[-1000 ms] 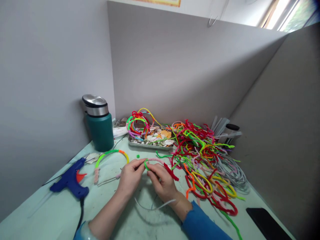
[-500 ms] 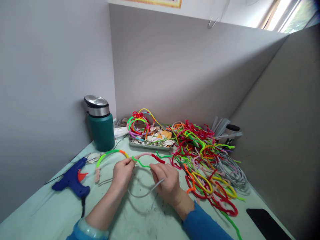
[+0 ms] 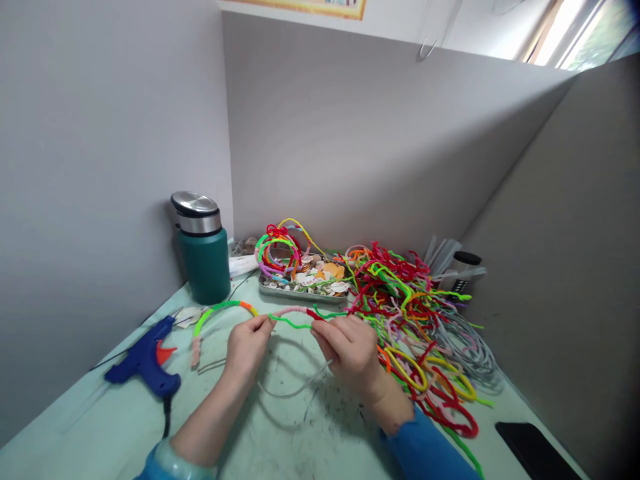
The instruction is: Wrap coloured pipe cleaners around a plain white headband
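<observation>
My left hand (image 3: 249, 347) is closed in a pinch where a green pipe cleaner (image 3: 293, 324) meets a grey wire partly wrapped in coloured pipe cleaner. The wrapped arc (image 3: 218, 307) shows peach, green, orange and yellow to the left; a pink and red stretch (image 3: 293, 310) runs to the right. My right hand (image 3: 347, 350) pinches the green pipe cleaner's other end, fairly taut between the hands. Bare grey wire (image 3: 293, 395) curves below, from near my left wrist to my right fingers. Whether those fingers also grip the wire is hidden.
A blue glue gun (image 3: 145, 360) lies at left, with a green bottle (image 3: 204, 257) behind. At the back a metal tray (image 3: 300, 295) holds shell-like pieces and coloured rings. Tangled pipe cleaners (image 3: 400, 293) and coiled grey wire (image 3: 473, 350) spread right. A black phone-like slab (image 3: 537, 450) lies front right.
My right hand has moved right, drawing the green pipe cleaner straighter. My left hand keeps its pinch in nearly the same place.
</observation>
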`<state>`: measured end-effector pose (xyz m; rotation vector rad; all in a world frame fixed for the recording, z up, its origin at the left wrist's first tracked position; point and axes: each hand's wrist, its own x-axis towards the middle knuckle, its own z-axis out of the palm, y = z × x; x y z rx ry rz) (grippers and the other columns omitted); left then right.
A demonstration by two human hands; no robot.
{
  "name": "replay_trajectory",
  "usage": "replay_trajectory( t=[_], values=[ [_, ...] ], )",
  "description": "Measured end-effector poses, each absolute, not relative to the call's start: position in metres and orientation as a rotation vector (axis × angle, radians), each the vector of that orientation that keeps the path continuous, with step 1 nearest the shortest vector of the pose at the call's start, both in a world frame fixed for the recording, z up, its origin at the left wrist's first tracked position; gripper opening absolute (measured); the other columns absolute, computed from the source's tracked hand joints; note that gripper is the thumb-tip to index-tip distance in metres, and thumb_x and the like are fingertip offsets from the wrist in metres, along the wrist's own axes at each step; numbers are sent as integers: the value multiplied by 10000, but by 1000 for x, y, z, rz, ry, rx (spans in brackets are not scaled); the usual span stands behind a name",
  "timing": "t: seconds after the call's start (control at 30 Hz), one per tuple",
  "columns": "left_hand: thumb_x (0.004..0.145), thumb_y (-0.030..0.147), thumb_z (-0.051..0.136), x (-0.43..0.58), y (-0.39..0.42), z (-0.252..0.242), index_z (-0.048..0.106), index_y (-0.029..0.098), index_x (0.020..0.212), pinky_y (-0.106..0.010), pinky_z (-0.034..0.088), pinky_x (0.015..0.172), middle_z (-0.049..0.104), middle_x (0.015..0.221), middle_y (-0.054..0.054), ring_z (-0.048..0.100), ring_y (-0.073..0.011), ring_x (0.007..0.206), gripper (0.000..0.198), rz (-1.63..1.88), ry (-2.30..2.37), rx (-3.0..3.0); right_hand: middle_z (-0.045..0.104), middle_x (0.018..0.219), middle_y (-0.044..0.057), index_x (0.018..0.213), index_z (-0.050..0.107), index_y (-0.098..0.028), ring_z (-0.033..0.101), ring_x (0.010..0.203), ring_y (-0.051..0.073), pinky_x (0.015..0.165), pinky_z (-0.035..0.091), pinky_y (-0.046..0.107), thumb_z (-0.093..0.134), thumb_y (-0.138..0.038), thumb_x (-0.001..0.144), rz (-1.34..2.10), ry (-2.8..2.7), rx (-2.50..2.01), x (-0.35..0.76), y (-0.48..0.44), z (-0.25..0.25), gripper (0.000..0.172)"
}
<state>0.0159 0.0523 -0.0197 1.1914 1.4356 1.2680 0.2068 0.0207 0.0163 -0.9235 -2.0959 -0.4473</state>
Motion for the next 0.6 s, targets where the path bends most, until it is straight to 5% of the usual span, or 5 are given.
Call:
replay_trajectory(
  t=[0.23, 0.43, 0.6],
  values=[
    [692, 475, 566, 18, 50, -16, 673, 160, 647, -219, 195, 421, 387, 406, 54, 318, -100, 408, 336, 1196, 1511, 1375, 629, 678, 44, 908, 653, -199, 548, 613, 143, 587, 392, 263, 532, -247, 856, -334, -2119, -890, 228, 28, 29, 140],
    [705, 458, 582, 31, 38, -3, 592, 156, 519, -221, 176, 439, 339, 470, 53, 273, -87, 458, 354, 864, 1083, 1578, 623, 790, 59, 873, 628, -186, 573, 727, 166, 675, 438, 284, 495, -220, 866, -182, -1773, -1141, 239, 37, 31, 138],
    [723, 525, 551, 33, 30, 6, 624, 157, 657, -220, 148, 422, 279, 468, 80, 220, -75, 428, 380, 729, 994, 1456, 606, 832, 69, 789, 643, -180, 572, 778, 192, 713, 443, 323, 527, -212, 832, -185, -1801, -1333, 242, 48, 19, 127]
  ],
)
